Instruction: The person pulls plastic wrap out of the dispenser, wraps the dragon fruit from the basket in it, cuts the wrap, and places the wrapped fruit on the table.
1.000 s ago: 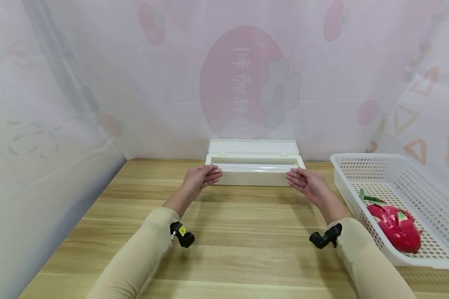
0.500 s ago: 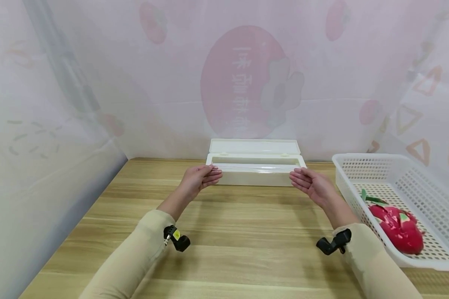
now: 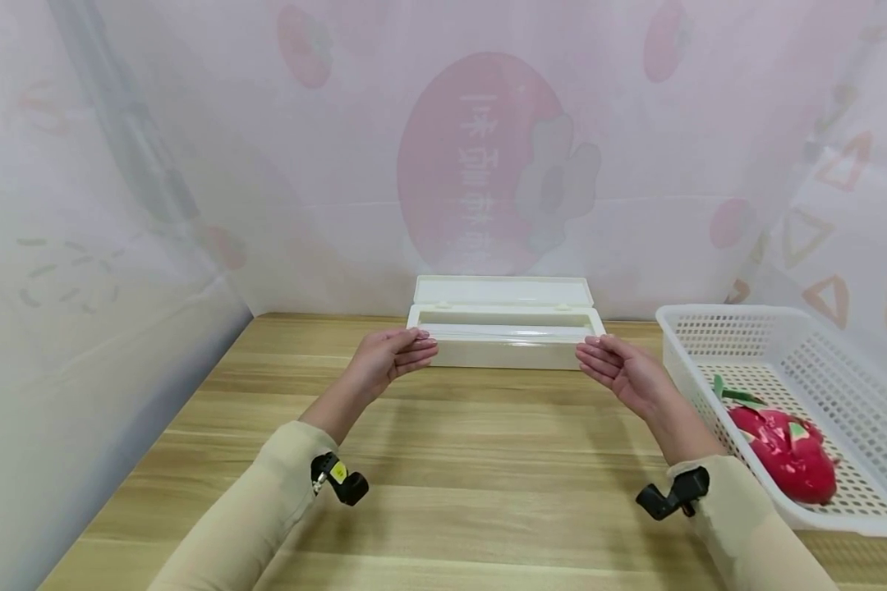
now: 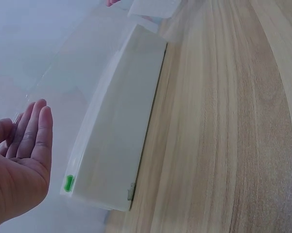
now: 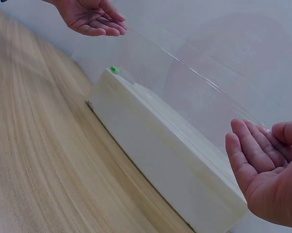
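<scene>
Clear, thin plastic film stretches between the hands, above the long white lidded box, its lid open at the back; well to the right, a white perforated plastic basket holds a glossy red, green-leaved object; both arms reach forward, left hand and right hand each pinching a film corner between thumb and forefinger, other fingers extended close together; beneath, a wood-grain table; behind, a pale fruit-printed curtain.

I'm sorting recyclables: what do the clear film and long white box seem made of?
The film looks like thin, glossy plastic: it is transparent and its edge glints. The box is probably hard, satin plastic, given its smooth, even sides.
</scene>
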The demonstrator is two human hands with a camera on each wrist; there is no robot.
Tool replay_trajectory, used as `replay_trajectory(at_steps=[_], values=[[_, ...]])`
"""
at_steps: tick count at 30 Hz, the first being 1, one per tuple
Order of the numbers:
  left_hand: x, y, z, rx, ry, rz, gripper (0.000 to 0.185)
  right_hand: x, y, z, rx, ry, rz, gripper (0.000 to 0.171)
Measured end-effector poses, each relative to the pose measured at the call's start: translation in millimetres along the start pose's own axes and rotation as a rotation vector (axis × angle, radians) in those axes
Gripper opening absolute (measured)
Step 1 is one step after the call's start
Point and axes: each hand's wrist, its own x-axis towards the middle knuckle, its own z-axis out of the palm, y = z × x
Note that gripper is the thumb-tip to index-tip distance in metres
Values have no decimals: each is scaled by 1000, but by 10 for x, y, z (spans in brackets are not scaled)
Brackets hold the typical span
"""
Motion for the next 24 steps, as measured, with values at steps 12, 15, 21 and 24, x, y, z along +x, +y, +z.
replay_trajectory(at_steps=[12, 15, 21, 24], values=[[-134, 93, 35, -27, -20, 17, 38, -124, -59, 67, 33, -62, -25, 33], [-183, 112, 34, -23, -36, 23, 39, -160, -71, 88, 28, -67, -27, 32], [-267, 148, 45, -15, -60, 34, 41, -252, -105, 131, 7, -83, -43, 33], [-313, 170, 55, -14, -58, 38, 38, -299, -124, 148, 1, -97, -50, 34]])
